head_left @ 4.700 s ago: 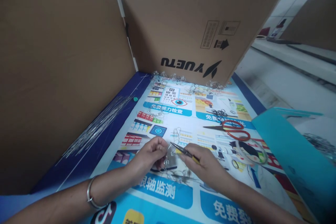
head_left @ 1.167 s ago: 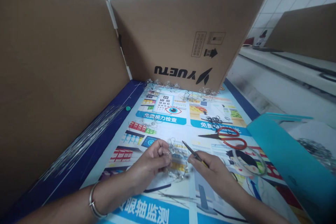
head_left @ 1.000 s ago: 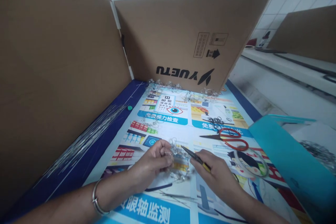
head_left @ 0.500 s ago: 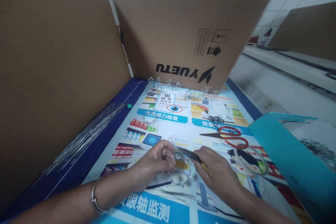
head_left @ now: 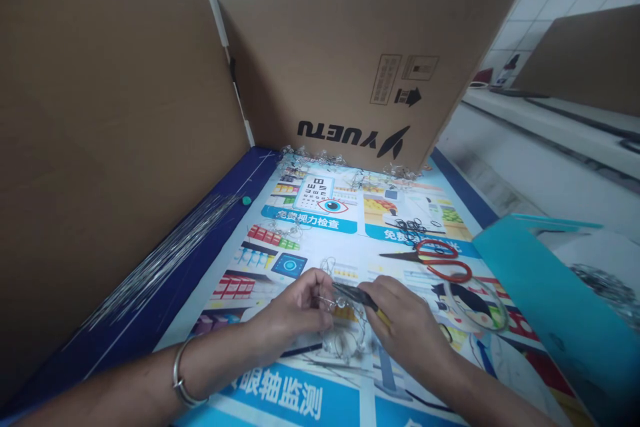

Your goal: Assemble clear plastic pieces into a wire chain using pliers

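Between finger and thumb, my left hand pinches a thin silvery wire piece bent into loops, which hangs over the printed sheet. My right hand is closed round a pair of pliers with dark jaws and yellow-and-black handles. The jaws reach to the wire just beside my left fingertips; whether they grip it I cannot tell. Several loose straight wires lie beneath my hands. Beyond my right hand rest scissors with red-orange handles, their dark blades pointing left.
A bundle of straight wires lies along the left edge. Tall cardboard panels stand left and behind, with wire pieces along the back one's foot. Black rings lie beyond the scissors. At right stands a turquoise box holding metal pieces.
The pliers have shifted slightly left, their jaws now nearer my left fingertips. My right hand has moved a little with them. My left hand keeps its pinch on the wire.
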Motion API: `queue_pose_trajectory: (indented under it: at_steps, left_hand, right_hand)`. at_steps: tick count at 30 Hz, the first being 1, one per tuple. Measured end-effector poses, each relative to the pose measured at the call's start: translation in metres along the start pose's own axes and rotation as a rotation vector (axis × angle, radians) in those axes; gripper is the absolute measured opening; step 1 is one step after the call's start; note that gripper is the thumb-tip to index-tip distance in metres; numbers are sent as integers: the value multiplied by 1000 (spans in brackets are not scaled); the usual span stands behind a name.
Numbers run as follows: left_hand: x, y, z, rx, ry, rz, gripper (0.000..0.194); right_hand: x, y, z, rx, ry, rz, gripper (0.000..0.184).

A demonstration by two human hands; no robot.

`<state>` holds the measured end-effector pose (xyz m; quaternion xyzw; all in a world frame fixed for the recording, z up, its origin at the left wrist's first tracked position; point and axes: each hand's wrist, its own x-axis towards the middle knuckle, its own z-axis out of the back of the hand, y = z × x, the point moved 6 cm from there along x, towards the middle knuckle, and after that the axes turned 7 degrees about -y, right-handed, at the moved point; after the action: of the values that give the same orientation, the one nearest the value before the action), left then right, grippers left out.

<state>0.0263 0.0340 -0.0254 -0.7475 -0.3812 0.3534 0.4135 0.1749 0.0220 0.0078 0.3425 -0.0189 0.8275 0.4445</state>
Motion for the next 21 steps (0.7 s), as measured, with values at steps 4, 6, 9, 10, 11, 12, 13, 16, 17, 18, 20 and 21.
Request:
queue_pose_trajectory:
  at_steps: [4,6,9,10,11,12,13,16,17,18,20,21]
  left_hand:
    - [0,-1,1,18,-2,-4,29]
    - [-1,-2,1,31,2,-7,28]
    - [-1,-4,1,43,-9,-8,28]
    - [-1,-4,1,41,-12,-6,28]
    - [-1,-4,0,39,-15,0,28]
    - [-1,-4,0,39,-17,6,28]
    - [-1,-4,0,40,-19,10,27]
    - [-2,-4,1,53,-23,5,25]
    - [-2,-4,1,47,-24,3,26]
    - [-2,-4,1,37,-24,1,26]
    - [-2,-3,0,14,-19,4,27]
    - [-2,-3,0,5,-13,5,27]
  right_hand:
    - [1,1,0,13,-6,4,21]
    - [2,2,1,10,-15,16,21]
    - [2,1,3,-8,-37,35,20]
    - [2,1,4,-14,-42,39,20]
    - [2,0,4,-21,-43,41,20]
    - [1,0,4,-28,-41,42,19]
    - [0,-1,4,-34,-38,43,19]
    - [-2,-3,3,-52,-33,45,19]
    - [-2,-3,4,-54,-37,46,19]
    - [-2,-3,4,-54,-44,49,19]
    - [-2,-3,5,-58,-59,52,19]
    - [-2,-3,5,-61,-64,51,18]
